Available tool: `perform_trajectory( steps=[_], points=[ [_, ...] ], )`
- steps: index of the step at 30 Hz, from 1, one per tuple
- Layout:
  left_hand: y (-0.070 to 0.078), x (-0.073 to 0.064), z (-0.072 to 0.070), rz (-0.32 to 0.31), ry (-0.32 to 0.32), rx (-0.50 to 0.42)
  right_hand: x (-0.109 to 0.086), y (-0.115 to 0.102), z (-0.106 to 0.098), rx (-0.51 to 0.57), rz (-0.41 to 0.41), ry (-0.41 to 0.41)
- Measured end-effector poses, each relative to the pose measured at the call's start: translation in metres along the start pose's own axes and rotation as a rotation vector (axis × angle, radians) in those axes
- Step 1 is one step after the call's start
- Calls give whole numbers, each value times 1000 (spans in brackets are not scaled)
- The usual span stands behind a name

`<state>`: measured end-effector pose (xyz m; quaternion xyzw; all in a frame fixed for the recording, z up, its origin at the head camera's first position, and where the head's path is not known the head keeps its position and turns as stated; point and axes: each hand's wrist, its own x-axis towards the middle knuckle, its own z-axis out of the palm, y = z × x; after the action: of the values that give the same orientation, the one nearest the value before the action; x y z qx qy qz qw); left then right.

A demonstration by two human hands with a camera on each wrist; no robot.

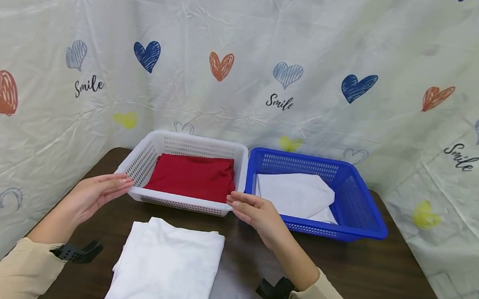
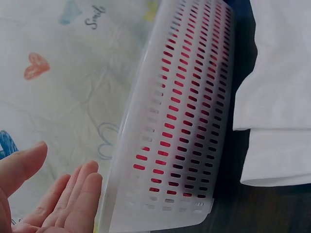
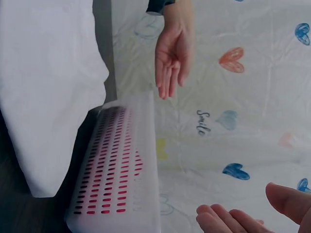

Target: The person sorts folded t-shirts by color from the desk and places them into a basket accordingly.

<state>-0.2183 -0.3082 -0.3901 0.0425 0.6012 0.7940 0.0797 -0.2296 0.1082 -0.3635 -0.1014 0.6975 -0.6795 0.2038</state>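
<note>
A white basket [image 1: 185, 203] with slotted sides stands at the back of the table and holds a folded red cloth [image 1: 193, 178]. My left hand [image 1: 96, 197] is at its front left corner, fingers extended. At the front right corner is my right hand [image 1: 256, 213], its fingers also fairly straight. Neither hand holds anything; whether the fingertips touch the rim, I cannot tell. Nearer to me, between my forearms, lies a folded white cloth [image 1: 169, 265]. In the left wrist view the fingers [image 2: 80, 204] lie beside the basket wall [image 2: 189, 121].
A blue basket [image 1: 364, 220] stands right of the white one, with a folded white cloth [image 1: 294, 195] inside. The dark wooden table [image 1: 381, 270] extends to the right. Behind it hangs a pale curtain [image 1: 248, 29] printed with hearts. Dark straps [image 1: 75, 251] circle both wrists.
</note>
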Motion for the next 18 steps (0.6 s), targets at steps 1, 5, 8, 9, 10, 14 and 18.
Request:
perform_trajectory(
  steps=[1, 5, 8, 9, 10, 14, 18],
  points=[
    [-1, -2, 0, 6, -11, -10, -3, 0, -1, -5, 1, -1],
    [-3, -13, 2, -3, -4, 5, -12, 3, -4, -16, 3, -14],
    [-5, -20, 2, -21, 20, 20, -16, 9, -5, -18, 2, -31],
    [-6, -22, 3, -22, 16, 13, -17, 10, -5, -19, 6, -33],
    [-7, -24, 3, -24, 15, 11, -19, 12, -6, -22, 8, -35],
    [-13, -32, 4, -25, 7, -9, -25, 19, -5, -11, 12, -48],
    [-22, -40, 4, -30, 13, -18, -31, 29, -5, 13, 33, -56]
  ],
)
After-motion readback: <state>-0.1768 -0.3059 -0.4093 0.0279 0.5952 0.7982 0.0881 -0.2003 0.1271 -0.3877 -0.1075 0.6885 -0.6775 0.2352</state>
